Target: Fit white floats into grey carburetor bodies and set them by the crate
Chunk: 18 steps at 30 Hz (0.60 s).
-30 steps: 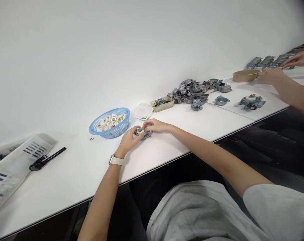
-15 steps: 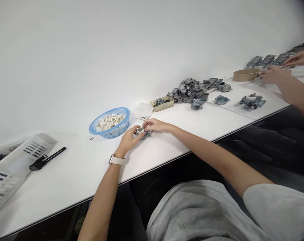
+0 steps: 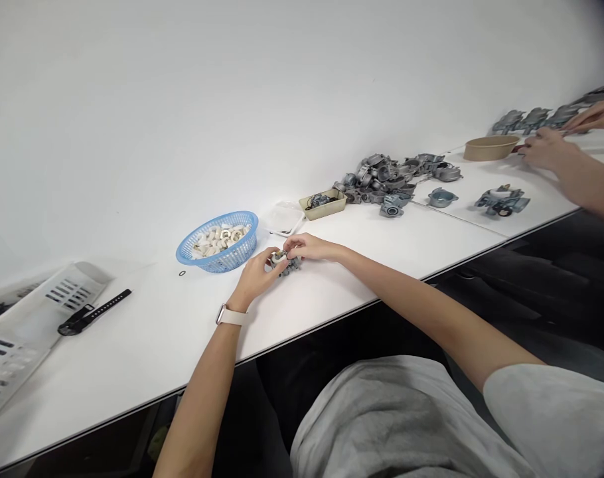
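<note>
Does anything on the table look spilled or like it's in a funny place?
Nothing looks spilled. But a small black ring lies alone on the white table, left of the blue basket, so it might be stray. A black watch lying by the white crate seems a bit odd too.
</note>
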Each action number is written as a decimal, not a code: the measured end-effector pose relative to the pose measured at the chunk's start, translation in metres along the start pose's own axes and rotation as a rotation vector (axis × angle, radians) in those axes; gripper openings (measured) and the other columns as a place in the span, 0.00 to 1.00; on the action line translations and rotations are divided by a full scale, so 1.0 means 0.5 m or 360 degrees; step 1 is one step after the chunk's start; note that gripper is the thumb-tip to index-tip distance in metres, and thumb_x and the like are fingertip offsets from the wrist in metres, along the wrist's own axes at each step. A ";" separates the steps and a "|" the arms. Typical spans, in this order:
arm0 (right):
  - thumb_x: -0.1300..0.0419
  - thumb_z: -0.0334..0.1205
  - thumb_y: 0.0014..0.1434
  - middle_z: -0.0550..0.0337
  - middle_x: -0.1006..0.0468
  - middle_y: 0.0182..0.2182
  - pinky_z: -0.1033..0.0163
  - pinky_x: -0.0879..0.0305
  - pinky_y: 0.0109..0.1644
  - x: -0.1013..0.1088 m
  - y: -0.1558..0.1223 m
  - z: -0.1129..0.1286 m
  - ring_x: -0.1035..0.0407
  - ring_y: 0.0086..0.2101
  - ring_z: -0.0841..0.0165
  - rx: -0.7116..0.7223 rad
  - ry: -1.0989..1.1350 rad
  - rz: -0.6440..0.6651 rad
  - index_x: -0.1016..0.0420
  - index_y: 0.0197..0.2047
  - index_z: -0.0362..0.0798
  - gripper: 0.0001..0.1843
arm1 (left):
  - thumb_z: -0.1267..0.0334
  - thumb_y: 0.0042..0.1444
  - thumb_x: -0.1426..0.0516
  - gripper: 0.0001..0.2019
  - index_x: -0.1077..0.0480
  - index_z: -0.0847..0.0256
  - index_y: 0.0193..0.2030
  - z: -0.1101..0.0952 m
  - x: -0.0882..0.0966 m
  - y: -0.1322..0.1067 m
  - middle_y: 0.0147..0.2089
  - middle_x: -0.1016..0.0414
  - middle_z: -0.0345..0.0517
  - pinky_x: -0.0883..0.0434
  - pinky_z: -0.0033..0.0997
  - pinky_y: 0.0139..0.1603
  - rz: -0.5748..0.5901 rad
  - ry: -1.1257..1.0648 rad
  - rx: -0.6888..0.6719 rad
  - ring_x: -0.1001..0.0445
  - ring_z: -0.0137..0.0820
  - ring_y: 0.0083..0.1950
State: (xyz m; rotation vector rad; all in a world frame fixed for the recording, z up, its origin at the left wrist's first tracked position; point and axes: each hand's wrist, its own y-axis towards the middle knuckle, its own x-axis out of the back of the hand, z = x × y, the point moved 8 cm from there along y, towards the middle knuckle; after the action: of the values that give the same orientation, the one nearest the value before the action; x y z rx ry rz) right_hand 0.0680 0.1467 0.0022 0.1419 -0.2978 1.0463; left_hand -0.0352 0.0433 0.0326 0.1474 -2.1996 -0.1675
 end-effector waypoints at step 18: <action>0.37 0.39 0.56 0.58 0.24 0.39 0.73 0.36 0.31 0.000 -0.002 0.002 0.31 0.37 0.70 0.0027 -0.0020 0.0025 0.24 0.45 0.46 0.13 | 0.44 0.63 0.46 0.23 0.30 0.55 0.57 0.000 0.000 0.001 0.50 0.20 0.47 0.29 0.36 0.44 0.0011 0.0016 -0.0016 0.23 0.37 0.42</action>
State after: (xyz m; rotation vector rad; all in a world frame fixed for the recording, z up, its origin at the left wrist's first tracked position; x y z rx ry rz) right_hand 0.0687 0.1459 0.0030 0.1617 -0.3021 1.0638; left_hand -0.0354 0.0438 0.0326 0.1350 -2.1890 -0.1737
